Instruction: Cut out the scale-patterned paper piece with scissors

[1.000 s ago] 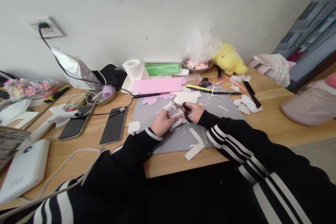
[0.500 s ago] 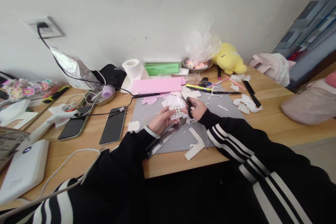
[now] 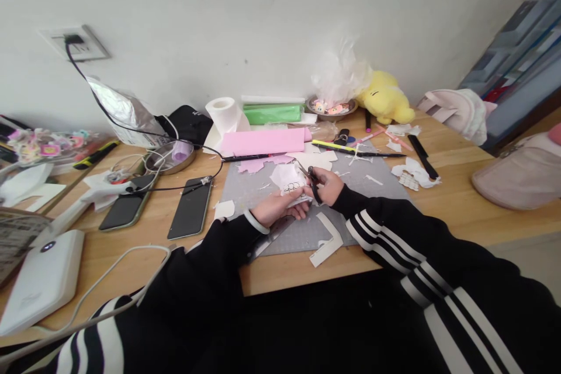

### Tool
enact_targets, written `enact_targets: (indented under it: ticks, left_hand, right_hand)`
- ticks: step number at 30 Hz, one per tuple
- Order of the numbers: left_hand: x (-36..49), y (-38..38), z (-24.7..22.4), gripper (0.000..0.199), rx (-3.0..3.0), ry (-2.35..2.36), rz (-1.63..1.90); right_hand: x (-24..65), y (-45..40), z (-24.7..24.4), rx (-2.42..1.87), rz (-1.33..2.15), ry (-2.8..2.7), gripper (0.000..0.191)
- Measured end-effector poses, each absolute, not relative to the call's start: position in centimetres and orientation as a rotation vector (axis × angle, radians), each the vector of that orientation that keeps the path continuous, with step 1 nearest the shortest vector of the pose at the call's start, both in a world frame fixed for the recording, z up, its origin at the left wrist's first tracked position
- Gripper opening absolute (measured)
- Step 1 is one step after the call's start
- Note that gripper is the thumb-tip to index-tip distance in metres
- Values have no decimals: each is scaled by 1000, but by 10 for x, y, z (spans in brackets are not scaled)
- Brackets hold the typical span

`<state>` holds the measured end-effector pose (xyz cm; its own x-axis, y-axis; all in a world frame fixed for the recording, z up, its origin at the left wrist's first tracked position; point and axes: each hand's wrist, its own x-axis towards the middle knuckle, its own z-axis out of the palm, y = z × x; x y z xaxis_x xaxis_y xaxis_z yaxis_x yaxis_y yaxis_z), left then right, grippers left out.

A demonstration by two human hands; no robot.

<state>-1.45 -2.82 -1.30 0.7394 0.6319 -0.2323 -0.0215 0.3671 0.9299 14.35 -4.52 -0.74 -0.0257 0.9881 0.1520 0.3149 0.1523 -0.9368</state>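
Head view, right hand: I see my right hand [image 3: 326, 186] closed through the handles of the black scissors [image 3: 309, 178].
Head view, left hand: my left hand [image 3: 280, 208] pinches the lower edge of the white paper piece [image 3: 287, 180].
Paper: white, irregular, with small black outlines printed near my fingers, held just above the grey cutting mat [image 3: 254, 187].
Scissors axis: blades point up-left into the paper's right edge, handles toward my palm.
Nearby: metal ruler [image 3: 274, 232] lies under my left wrist.
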Motion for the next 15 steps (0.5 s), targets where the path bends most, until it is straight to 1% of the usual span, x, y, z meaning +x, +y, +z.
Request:
enact_targets:
  ticks: [10,15]
  left_hand:
    - [-14,-29,-14,41,1179,645,462]
    - [-15,-27,-12,35,1166,702,618]
  right_hand:
    - [147,-43,-10,-1293,991,-1503,41]
    - [150,-40,-12,-1273,1078,-1497,44]
